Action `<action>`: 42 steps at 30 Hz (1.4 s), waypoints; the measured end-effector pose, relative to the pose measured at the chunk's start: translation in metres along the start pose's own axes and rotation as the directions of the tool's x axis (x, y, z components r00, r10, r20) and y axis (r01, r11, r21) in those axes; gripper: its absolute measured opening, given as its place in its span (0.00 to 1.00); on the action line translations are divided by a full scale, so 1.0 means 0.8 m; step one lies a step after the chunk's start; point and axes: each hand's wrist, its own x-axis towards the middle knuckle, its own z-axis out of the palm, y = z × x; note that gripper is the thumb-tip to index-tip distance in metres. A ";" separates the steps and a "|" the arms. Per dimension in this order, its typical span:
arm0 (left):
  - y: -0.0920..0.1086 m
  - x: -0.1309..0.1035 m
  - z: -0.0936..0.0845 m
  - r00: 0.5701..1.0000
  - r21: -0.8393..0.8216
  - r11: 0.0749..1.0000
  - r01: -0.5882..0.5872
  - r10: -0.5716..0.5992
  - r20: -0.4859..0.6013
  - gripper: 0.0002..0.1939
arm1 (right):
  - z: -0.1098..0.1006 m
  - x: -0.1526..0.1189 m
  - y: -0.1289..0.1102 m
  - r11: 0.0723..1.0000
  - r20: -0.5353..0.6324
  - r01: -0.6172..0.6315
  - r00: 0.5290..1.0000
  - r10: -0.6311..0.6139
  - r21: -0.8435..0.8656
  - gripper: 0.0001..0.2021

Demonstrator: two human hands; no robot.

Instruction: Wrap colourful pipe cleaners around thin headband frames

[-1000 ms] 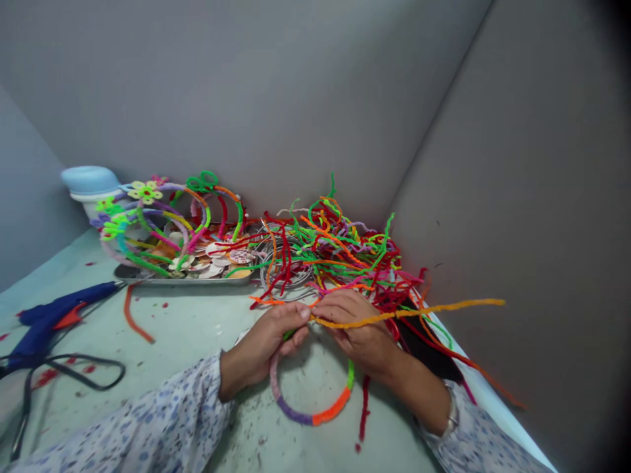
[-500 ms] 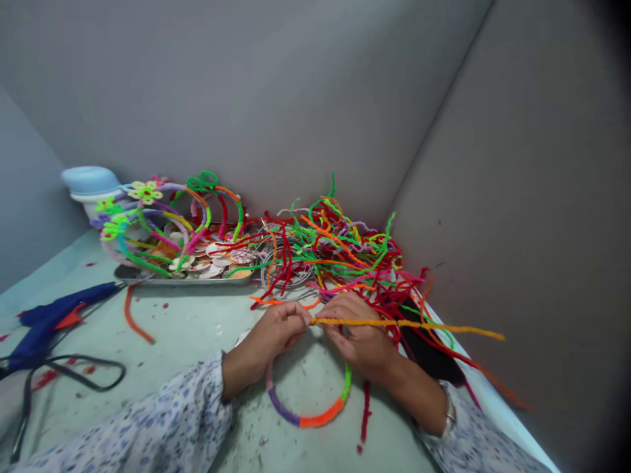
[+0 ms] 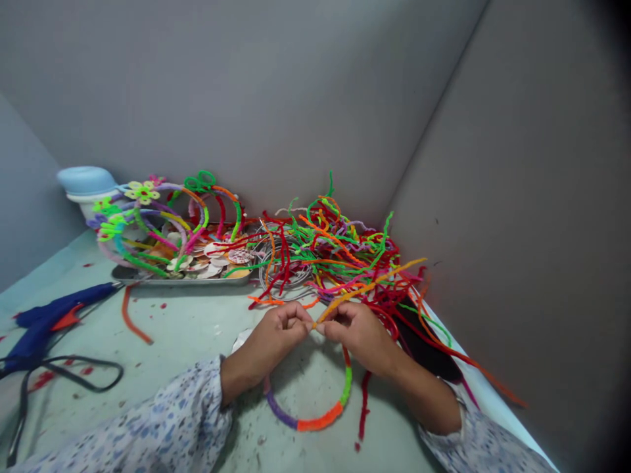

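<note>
A ring wrapped in coloured pipe cleaners [image 3: 320, 424], purple, orange, green and red along its lower arc, hangs below my hands. At its top, my left hand [image 3: 284, 328] is closed in a pinch on the ring, where a bit of yellow-orange shows at the fingertips. My right hand [image 3: 352, 328] pinches a yellow-orange pipe cleaner [image 3: 365, 287] close to that spot. The pipe cleaner's free end slants up and right over the pile. Both hands' fingertips nearly touch, and they hide the top of the ring.
Behind my hands lies a tangled pile of pipe cleaners [image 3: 340, 243] beside coiled wire [image 3: 283, 279]. Further left, a metal tray [image 3: 182, 282] holds shells and finished rings with flowers [image 3: 142, 192]. A blue glue gun [image 3: 54, 322] with a cord and a blue-lidded container [image 3: 86, 184] are at left.
The yellow-orange pipe cleaner has swung from lying level toward the right to slanting upward. My right hand has changed from flat-fingered to a pinch near my left fingertips.
</note>
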 end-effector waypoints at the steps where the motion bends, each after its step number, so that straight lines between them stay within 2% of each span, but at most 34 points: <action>1: 0.002 -0.001 0.001 1.000 0.004 1.000 0.000 0.000 0.006 0.05 | 0.000 0.000 0.000 0.999 0.013 -0.016 1.000 0.015 0.038 0.04; 8: 0.004 -0.002 0.001 1.000 0.013 1.000 0.005 -0.005 -0.001 0.04 | -0.004 0.002 0.000 0.982 0.112 -0.065 0.993 0.045 0.175 0.05; 11: 0.002 0.000 0.001 1.000 -0.006 1.000 0.009 -0.009 -0.015 0.04 | -0.007 0.001 -0.004 0.990 0.137 -0.051 0.990 0.033 0.134 0.08; 19: 0.002 -0.002 0.002 1.000 0.023 1.000 0.007 -0.007 -0.027 0.05 | -0.006 -0.001 -0.006 0.999 0.115 0.020 0.993 -0.024 0.033 0.10; 25: 0.009 -0.008 0.006 1.000 0.059 0.998 0.022 -0.021 -0.018 0.05 | -0.003 -0.002 -0.003 0.984 0.151 -0.044 0.988 0.018 0.173 0.08; 31: 0.015 -0.012 0.010 0.998 0.099 0.993 -0.062 0.063 -0.011 0.04 | 0.005 -0.005 -0.005 0.899 0.177 -0.135 0.982 0.065 0.417 0.06; 36: 0.016 -0.014 0.012 0.994 0.131 0.986 -0.105 0.107 -0.005 0.05 | 0.012 -0.008 0.000 0.820 0.180 -0.224 0.972 0.149 0.527 0.05; 42: 0.016 -0.015 0.012 0.993 0.128 0.985 -0.113 0.116 -0.013 0.04 | 0.017 -0.006 0.008 0.699 0.272 -0.374 0.927 0.259 0.610 0.05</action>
